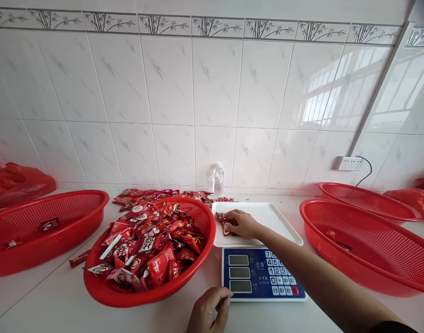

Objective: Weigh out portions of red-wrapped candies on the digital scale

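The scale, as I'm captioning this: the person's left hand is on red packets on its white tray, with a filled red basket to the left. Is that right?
Wrong hand: the head view shows the right hand on red packets on the white tray of the scale, with a filled red basket to the left.

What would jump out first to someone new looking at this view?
Probably the red basket heaped with shiny, mostly red packets, left of the middle of the counter. Next, the scale beside it, with its blue panel and white tray, where the right hand touches a few packets; the left hand is by the scale's near left corner.
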Demonstrator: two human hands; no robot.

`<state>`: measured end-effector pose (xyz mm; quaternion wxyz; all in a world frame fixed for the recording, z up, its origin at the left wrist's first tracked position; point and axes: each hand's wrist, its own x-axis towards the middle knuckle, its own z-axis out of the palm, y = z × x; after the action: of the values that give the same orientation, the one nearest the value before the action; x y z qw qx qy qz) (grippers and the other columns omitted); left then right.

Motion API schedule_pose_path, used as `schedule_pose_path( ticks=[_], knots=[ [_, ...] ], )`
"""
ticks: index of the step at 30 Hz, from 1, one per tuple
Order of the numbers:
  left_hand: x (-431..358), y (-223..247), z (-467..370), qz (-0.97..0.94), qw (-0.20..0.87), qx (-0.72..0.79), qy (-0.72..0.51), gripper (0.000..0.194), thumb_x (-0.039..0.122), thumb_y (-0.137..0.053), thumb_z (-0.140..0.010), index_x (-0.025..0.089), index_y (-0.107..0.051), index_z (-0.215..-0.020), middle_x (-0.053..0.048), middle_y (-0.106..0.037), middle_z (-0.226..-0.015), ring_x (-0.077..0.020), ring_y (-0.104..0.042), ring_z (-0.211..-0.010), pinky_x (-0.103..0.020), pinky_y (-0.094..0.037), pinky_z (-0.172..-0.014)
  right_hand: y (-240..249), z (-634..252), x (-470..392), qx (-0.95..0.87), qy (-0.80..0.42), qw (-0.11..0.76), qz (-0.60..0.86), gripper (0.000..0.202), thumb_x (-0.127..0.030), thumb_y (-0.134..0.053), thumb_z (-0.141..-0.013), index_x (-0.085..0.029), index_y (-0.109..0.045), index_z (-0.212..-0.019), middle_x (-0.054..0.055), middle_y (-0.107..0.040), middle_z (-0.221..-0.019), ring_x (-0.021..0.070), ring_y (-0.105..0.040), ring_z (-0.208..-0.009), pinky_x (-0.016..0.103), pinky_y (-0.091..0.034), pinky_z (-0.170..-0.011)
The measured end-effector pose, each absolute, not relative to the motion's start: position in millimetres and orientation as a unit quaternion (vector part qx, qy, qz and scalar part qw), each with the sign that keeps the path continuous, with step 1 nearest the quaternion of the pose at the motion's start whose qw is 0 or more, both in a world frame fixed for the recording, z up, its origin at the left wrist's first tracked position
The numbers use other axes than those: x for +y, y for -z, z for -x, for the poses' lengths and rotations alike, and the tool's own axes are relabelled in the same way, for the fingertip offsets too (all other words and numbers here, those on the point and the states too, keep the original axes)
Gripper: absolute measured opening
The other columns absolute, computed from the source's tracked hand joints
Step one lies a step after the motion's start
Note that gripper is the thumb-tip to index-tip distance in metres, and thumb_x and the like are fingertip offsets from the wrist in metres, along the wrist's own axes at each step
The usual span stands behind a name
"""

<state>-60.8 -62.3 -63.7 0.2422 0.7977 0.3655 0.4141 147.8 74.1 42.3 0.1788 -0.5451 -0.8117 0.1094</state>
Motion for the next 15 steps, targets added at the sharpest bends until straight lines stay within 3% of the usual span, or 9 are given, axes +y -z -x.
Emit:
schedule_pose_path(
  ticks=[5, 9, 12, 15],
  knots=[
    [-64, 59, 60, -0.790, 0.247, 0.369, -0.423, 0.023, 0.032, -0.048, -0.092, 0.019, -0.067, -0.094, -0.005, -0.069, -0.078, -0.0138, -0.063, -0.067, -0.019, -0.052, -0.065, -43, -147, 85, -0.795, -0.101, 0.202, 0.563, 0.035, -0.045, -0.056, -0.084, -0.025, -0.062, -0.112, 0.005, -0.064, -0.113, 0.0218, -0.058, -0.102, 0.032, -0.042, -0.082],
    [-64, 57, 60, -0.783, 0.250, 0.368, -0.434, 0.020, 0.029, -0.051, -0.090, 0.019, -0.067, -0.092, -0.004, -0.069, -0.076, -0.0134, -0.063, -0.065, -0.018, -0.052, -0.063, -44, -143, 90, -0.787, -0.085, 0.212, 0.574, 0.023, -0.037, -0.051, -0.089, -0.023, -0.067, -0.097, 0.004, -0.068, -0.103, 0.0196, -0.061, -0.096, 0.028, -0.040, -0.079],
    [-64, 58, 59, -0.783, 0.252, 0.368, -0.434, 0.020, 0.030, -0.051, -0.090, 0.019, -0.068, -0.091, -0.003, -0.069, -0.076, -0.0132, -0.063, -0.064, -0.018, -0.051, -0.062, -48, -141, 91, -0.767, -0.061, 0.228, 0.596, 0.024, -0.031, -0.045, -0.093, -0.020, -0.066, -0.091, 0.007, -0.069, -0.097, 0.0209, -0.061, -0.095, 0.029, -0.039, -0.080],
    [-64, 58, 59, -0.781, 0.253, 0.369, -0.435, 0.020, 0.030, -0.051, -0.090, 0.019, -0.067, -0.092, -0.003, -0.069, -0.077, -0.0132, -0.063, -0.065, -0.017, -0.051, -0.063, -56, -144, 90, -0.734, -0.044, 0.258, 0.626, 0.031, -0.030, -0.035, -0.097, -0.018, -0.063, -0.096, 0.009, -0.068, -0.095, 0.0220, -0.061, -0.092, 0.031, -0.038, -0.078]
  ],
)
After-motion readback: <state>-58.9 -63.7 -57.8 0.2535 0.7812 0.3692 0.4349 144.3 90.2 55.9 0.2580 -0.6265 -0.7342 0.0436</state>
